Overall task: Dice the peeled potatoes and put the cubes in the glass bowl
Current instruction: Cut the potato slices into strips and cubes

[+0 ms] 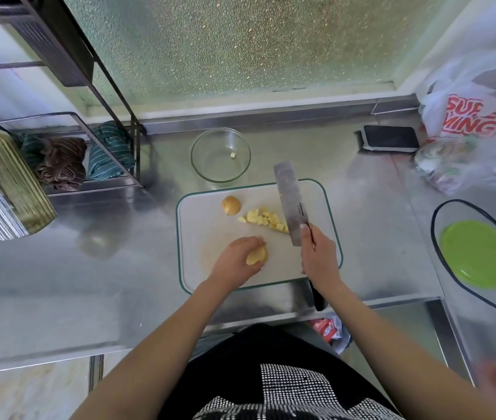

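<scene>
Left hand [236,257] curls over a peeled potato piece [257,256], pinning it near the front edge of the cutting board [316,262]. Right hand [319,253] wraps the cleaver [290,204] handle, blade beside a pile of potato cubes [263,219] mid-board. Another potato piece [231,205] sits near the board's back left corner. Just behind the board, the glass bowl [221,156] holds one cube [233,155].

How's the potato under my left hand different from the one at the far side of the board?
The left hand grips the near potato; the far potato lies untouched. The near one looks pale yellow, the far one browner. Both sit on the cutting board, uncut into cubes.
</scene>
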The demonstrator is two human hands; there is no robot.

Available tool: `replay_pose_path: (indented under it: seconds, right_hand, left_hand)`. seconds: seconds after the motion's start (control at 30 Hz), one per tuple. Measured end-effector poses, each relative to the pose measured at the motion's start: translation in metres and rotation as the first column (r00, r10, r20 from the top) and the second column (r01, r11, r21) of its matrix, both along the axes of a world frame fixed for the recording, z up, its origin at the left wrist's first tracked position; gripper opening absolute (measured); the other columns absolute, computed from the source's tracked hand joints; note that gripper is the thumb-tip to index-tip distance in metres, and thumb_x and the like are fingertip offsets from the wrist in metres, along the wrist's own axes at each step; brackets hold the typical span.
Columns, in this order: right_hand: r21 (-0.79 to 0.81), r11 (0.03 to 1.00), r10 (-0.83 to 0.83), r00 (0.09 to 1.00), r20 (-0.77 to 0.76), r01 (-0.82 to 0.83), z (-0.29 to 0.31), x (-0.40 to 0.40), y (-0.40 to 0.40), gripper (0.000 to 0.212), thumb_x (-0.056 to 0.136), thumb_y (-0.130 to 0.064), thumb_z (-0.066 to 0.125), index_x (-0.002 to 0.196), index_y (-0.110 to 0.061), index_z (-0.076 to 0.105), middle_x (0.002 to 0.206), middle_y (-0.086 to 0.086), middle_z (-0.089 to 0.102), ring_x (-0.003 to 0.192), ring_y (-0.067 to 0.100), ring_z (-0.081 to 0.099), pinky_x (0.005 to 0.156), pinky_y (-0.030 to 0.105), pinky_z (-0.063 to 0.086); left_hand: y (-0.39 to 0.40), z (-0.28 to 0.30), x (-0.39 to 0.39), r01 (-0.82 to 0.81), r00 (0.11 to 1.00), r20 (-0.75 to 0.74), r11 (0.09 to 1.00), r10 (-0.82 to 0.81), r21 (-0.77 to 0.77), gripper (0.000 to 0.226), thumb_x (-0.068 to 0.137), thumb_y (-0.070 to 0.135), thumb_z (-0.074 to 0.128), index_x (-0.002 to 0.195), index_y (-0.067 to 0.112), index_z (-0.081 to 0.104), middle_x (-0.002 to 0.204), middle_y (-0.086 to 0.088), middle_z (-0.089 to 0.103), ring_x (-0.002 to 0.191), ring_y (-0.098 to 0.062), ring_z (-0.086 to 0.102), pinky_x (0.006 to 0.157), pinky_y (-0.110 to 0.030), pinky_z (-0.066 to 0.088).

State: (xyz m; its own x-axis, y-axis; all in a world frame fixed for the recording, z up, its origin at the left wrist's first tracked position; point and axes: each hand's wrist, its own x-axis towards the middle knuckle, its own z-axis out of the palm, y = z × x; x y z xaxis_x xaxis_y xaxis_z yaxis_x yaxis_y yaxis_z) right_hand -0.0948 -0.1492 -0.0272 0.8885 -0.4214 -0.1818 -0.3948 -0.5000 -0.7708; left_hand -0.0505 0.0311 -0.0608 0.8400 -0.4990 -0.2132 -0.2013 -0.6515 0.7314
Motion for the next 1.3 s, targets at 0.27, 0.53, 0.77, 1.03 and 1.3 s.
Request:
replay_pose_path:
  seconds: [0.27,0.53,0.77,1.03,1.3]
  right_hand:
    - [0.005,1.000,0.027,0.999,-0.030,-0.027,0.005,-0.011,0.015,0.034,0.100,-0.034,0.037,0.066,-0.034,0.035,0.054,-0.007,0.045,0.051,0.015,0.048,0.060,0.038,0.042]
    - [-0.060,0.977,0.195,0.967,-0.164,-0.207,0.005,-0.021,0.032,0.027,0.100,-0.035,0.037,0.091,-0.018,0.056,0.063,-0.004,0.051,0.063,0.021,0.052,0.061,0.031,0.036]
    - [-0.191,0.954,0.175,0.947,-0.269,-0.231,0.001,-0.030,0.053,0.036,0.100,-0.041,0.029,0.099,-0.016,0.054,0.087,0.009,0.067,0.082,0.029,0.062,0.076,0.043,0.051]
    - [-0.300,0.906,0.178,0.912,-0.369,-0.298,0.005,-0.034,0.064,0.039,0.100,-0.043,0.023,0.109,-0.016,0.050,0.092,0.009,0.067,0.084,0.028,0.063,0.077,0.039,0.051]
    - [-0.386,0.852,0.144,0.867,-0.477,-0.354,0.004,-0.032,0.075,0.037,0.099,-0.043,0.027,0.112,-0.016,0.049,0.085,0.010,0.068,0.076,0.026,0.067,0.063,0.033,0.048]
  left_hand:
    - [0.006,-0.002,-0.002,-0.056,0.997,-0.059,0.998,0.055,-0.004,0.067,0.072,0.019,0.078,0.133,0.014,0.050,0.134,-0.004,0.053,0.122,-0.018,0.048,0.101,-0.020,0.031]
    - [0.016,-0.013,-0.015,-0.107,0.986,0.133,0.994,0.105,0.009,0.040,0.069,0.016,0.080,0.105,0.006,0.065,0.111,-0.010,0.062,0.104,-0.029,0.054,0.089,-0.025,0.038]
    - [0.011,-0.007,-0.014,0.148,0.899,0.387,0.974,-0.205,0.172,0.021,0.085,0.029,0.047,0.083,0.010,0.054,0.088,-0.007,0.056,0.080,-0.026,0.052,0.067,-0.035,0.047]
    - [0.007,-0.010,0.005,0.327,0.809,0.417,0.907,-0.414,0.266,0.021,0.084,0.024,0.045,0.090,0.007,0.054,0.083,-0.010,0.057,0.072,-0.027,0.052,0.061,-0.033,0.047]
    - [0.008,-0.021,0.005,0.356,0.864,0.274,0.897,-0.422,0.260,0.033,0.092,0.026,0.035,0.098,0.005,0.058,0.095,-0.012,0.056,0.084,-0.029,0.048,0.074,-0.040,0.045]
